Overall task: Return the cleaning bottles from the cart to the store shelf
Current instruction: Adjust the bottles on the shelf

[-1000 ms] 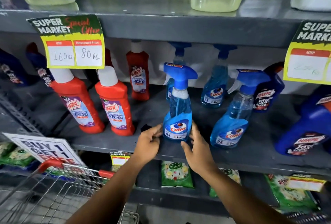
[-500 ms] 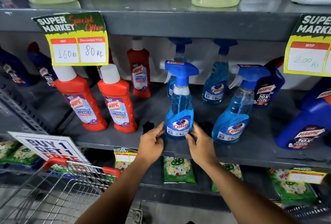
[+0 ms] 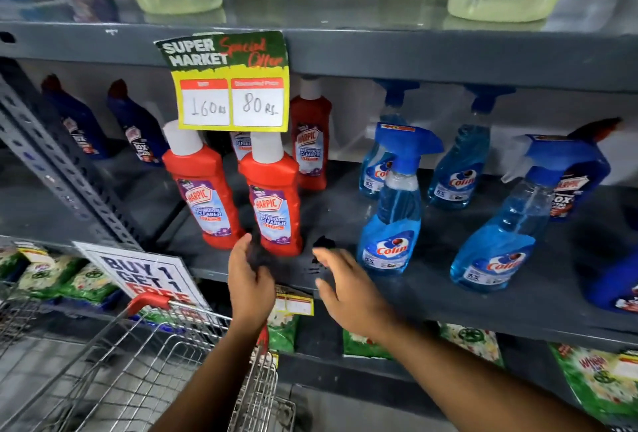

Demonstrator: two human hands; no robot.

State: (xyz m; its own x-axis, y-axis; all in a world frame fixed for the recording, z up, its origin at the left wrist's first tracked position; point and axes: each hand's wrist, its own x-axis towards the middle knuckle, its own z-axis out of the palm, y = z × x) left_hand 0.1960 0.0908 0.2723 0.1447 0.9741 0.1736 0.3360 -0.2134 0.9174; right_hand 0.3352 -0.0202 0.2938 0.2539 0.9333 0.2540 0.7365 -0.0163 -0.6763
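A blue Colin spray bottle (image 3: pixel 393 224) stands upright near the front of the grey middle shelf (image 3: pixel 431 297). My right hand (image 3: pixel 348 290) hovers just left of it, fingers spread, holding nothing. My left hand (image 3: pixel 250 279) is in front of the shelf edge, below a red Harpic bottle (image 3: pixel 274 203), fingers loosely apart and empty. A second red Harpic bottle (image 3: pixel 203 196) stands to its left. Another Colin sprayer (image 3: pixel 497 245) stands to the right. The wire cart (image 3: pixel 138 373) with its red handle is at the lower left; no bottles show in the part of it I can see.
More Colin sprayers and dark blue Harpic bottles line the back of the middle shelf. A yellow price tag (image 3: pixel 231 86) hangs from the upper shelf, which carries jugs of pale liquid. A "Buy 1 Get 1" sign (image 3: pixel 145 276) and green packets sit lower down.
Both hands have let go of the Colin spray bottle and drawn back to the left. The view has shifted left, and the bottle stays standing on the shelf.
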